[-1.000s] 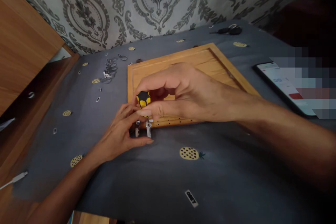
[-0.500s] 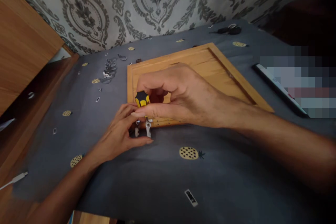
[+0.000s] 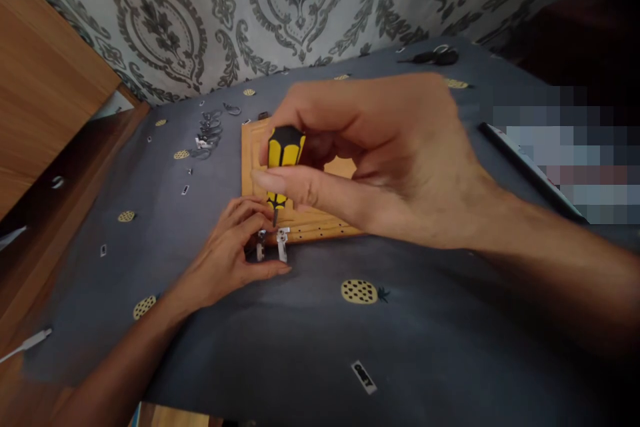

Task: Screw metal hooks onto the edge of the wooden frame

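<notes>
A yellow and black screwdriver is pinched between the thumb and fingers of my right hand, its shaft pointing down. The tip is close above small metal pieces at the near left edge of a wooden panel. Around those pieces curves my left hand, fingers on the panel's edge and thumb below the metal. Whether its fingers press on the metal is hard to tell. My right hand hides much of the panel.
Several small metal parts lie on the dark pineapple-print cloth at the back left. Dark keys are at the back right. A white cable ends at the left, below a wooden cabinet.
My right hand has risen with the screwdriver, lifting its tip off the metal pieces and showing more of its handle and shaft. My left hand has stayed in place.
</notes>
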`<state>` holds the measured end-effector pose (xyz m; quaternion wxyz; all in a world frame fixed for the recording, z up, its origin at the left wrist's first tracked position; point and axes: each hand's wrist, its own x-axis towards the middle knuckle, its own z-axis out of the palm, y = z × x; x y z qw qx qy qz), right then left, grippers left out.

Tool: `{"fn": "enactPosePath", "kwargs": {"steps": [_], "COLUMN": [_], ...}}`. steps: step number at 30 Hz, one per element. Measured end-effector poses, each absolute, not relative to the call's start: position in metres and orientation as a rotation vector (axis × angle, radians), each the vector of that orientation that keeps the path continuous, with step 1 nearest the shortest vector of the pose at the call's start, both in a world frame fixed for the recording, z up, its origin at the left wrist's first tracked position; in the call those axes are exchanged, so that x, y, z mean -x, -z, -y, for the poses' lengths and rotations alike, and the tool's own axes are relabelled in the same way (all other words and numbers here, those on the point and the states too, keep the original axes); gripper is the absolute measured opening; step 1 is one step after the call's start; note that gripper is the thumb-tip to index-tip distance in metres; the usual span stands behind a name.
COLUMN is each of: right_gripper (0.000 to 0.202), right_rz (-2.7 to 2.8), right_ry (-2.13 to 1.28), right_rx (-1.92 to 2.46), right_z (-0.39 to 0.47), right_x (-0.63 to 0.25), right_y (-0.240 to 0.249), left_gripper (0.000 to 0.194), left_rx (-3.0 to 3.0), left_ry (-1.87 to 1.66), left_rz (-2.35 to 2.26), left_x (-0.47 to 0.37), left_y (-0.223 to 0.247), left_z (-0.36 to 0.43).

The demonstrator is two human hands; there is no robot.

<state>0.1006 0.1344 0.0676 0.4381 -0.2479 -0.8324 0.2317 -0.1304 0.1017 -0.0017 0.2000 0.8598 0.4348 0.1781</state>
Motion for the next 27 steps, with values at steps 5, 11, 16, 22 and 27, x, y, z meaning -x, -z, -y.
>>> {"fn": "enactPosePath", "kwargs": {"steps": [5, 11, 16, 22, 27], "right_gripper": [0.024, 0.02, 0.02, 0.02, 0.019], "right_rz": [2.194, 2.221, 2.244, 2.237, 2.262], "right_ry": [-0.568, -0.614, -0.548, -0.566, -0.554], "right_rx": [0.549, 0.52, 0.522, 0.495, 0.51], "right_z": [-0.143, -0.149, -0.149, -0.15, -0.151], "right_x": [-0.1, -0.096, -0.097, -0.097, -0.097], "right_y": [-0.061, -0.051, -0.05, -0.047, -0.046], "left_gripper": [0.032, 0.033, 0.032, 0.032, 0.032], "left_rx": [-2.407, -2.419, -2.411, -2.413, -2.417], "left_ry": [-0.504, -0.514, -0.511, -0.522, -0.545], "left_rz": [-1.221, -1.217, -1.233, -1.229, -1.196], "left_x": [0.13, 0.13, 0.128, 0.127, 0.129], "left_y": [0.004, 0.005, 0.003, 0.004, 0.006], "left_z": [-0.102, -0.102, -0.101, -0.102, -0.102]}}
